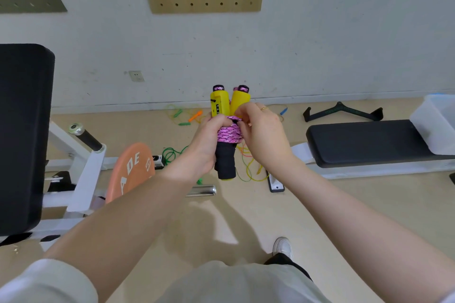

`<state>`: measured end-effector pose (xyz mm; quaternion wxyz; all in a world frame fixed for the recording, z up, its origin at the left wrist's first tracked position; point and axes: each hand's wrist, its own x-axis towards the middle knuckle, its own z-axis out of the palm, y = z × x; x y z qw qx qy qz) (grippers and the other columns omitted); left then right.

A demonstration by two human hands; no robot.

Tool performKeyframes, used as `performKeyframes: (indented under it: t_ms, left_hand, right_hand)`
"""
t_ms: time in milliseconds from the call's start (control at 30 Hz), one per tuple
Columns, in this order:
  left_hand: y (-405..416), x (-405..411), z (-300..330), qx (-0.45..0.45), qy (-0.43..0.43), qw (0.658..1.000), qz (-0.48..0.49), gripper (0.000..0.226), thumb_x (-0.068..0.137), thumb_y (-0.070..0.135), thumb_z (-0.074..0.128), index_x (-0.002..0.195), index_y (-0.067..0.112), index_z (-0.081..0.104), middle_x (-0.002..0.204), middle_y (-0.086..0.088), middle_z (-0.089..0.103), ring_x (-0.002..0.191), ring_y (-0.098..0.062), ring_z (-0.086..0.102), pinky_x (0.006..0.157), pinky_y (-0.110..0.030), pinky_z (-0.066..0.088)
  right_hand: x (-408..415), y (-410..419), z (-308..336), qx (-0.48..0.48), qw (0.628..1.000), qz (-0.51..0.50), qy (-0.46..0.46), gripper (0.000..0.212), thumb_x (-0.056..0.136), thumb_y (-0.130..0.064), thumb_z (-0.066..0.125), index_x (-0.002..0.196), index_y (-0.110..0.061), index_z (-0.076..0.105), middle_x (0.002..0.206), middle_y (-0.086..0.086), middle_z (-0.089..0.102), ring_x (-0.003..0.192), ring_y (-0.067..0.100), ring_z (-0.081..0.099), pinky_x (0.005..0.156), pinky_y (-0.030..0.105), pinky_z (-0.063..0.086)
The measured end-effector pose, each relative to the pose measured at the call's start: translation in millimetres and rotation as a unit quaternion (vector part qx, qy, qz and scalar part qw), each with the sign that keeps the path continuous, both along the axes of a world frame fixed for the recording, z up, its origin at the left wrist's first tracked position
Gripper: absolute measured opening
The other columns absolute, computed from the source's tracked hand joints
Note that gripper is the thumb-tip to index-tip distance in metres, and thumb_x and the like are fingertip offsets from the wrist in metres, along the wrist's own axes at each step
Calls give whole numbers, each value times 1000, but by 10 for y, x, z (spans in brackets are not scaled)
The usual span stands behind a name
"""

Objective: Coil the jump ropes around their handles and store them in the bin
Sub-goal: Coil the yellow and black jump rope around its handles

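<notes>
Two yellow handles (229,102) were clamped side by side in the left hand (205,145), mid-scene. The pink rope (229,131), coiled round them, was pinched by the right hand (261,133). Its end should be tucked tightly before the far-right bin (435,120) is approached.

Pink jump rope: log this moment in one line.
pink rope coiled round yellow handles | left hand grips bundle | right hand pinches rope | bin on bench
</notes>
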<state>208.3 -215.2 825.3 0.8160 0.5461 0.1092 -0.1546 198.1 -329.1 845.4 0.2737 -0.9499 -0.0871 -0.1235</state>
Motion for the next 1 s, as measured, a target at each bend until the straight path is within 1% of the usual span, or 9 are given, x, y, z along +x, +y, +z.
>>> performKeyframes:
  t_ms: [133, 267, 333, 433, 533, 667, 800, 900, 1000]
  left_hand:
    - [12, -26, 14, 15, 11, 999, -28, 38, 60, 22, 53, 95, 6, 51, 71, -10, 57, 49, -20, 57, 47, -22, 47]
    - [-5, 52, 65, 70, -46, 996, -43, 35, 60, 16, 53, 94, 11, 54, 75, -7, 59, 56, -18, 58, 55, -28, 49]
    - [-2, 70, 75, 76, -48, 994, -68, 34, 60, 15, 53, 94, 11, 54, 74, -6, 61, 55, -18, 59, 55, -28, 51]
    - [5, 59, 43, 102, -47, 989, -96, 31, 59, 14, 53, 89, 14, 54, 73, -4, 60, 58, -16, 59, 62, -30, 50]
    - [38, 80, 2, 146, -69, 981, -109, 30, 57, 11, 53, 86, 19, 54, 70, 0, 58, 59, -13, 56, 62, -28, 46]
    - [66, 82, -11, 179, -84, 973, -120, 32, 55, 9, 51, 85, 22, 54, 62, 7, 57, 52, -6, 55, 50, -17, 43]
    - [14, 56, -15, 170, -87, 978, -83, 20, 65, 6, 55, 81, 18, 53, 55, 12, 58, 48, -3, 55, 51, -18, 42]
    - [11, 100, -39, 154, -69, 986, -18, 24, 59, 13, 55, 82, 19, 55, 66, 5, 60, 56, -10, 55, 57, -23, 43]
    - [13, 116, -1, 150, -70, 986, -1, 20, 59, 14, 56, 78, 22, 57, 60, 8, 60, 54, -12, 55, 56, -23, 42]
  right_hand:
    - [11, -55, 44, 7, 999, 45, 16, 27, 84, -4, 52, 107, -10, 65, 90, 15, 66, 89, 33, 58, 79, 39, 42]
    - [9, -87, 53, 19, 999, 36, 26, 14, 79, -2, 51, 81, -1, 65, 79, 11, 46, 79, 31, 50, 67, 49, 46]
    - [28, -105, 64, 23, 997, 37, 57, 15, 81, -4, 50, 79, -2, 64, 81, 7, 41, 82, 27, 46, 71, 50, 47]
    - [49, -127, 103, -8, 990, 54, 127, 17, 87, -9, 46, 84, -7, 62, 90, 5, 37, 97, 28, 45, 85, 44, 43]
    - [33, -135, 112, -54, 983, 74, 159, 22, 93, -14, 42, 72, -15, 48, 94, 5, 33, 102, 28, 44, 83, 36, 37]
    - [71, -180, 126, -158, 969, 99, 164, 25, 96, -22, 39, 90, -11, 60, 92, 4, 32, 105, 29, 41, 90, 36, 35]
    - [96, -166, 153, -102, 966, 110, 210, 23, 91, -16, 41, 69, -22, 41, 85, 1, 36, 98, 26, 43, 78, 33, 33]
    - [76, -127, 64, -40, 981, 86, 169, 7, 87, -16, 49, 89, -18, 43, 86, 4, 50, 88, 28, 50, 77, 35, 38]
    - [106, -96, -2, 19, 992, 38, 116, 23, 87, -9, 49, 109, -13, 50, 87, 9, 65, 82, 32, 59, 81, 41, 47]
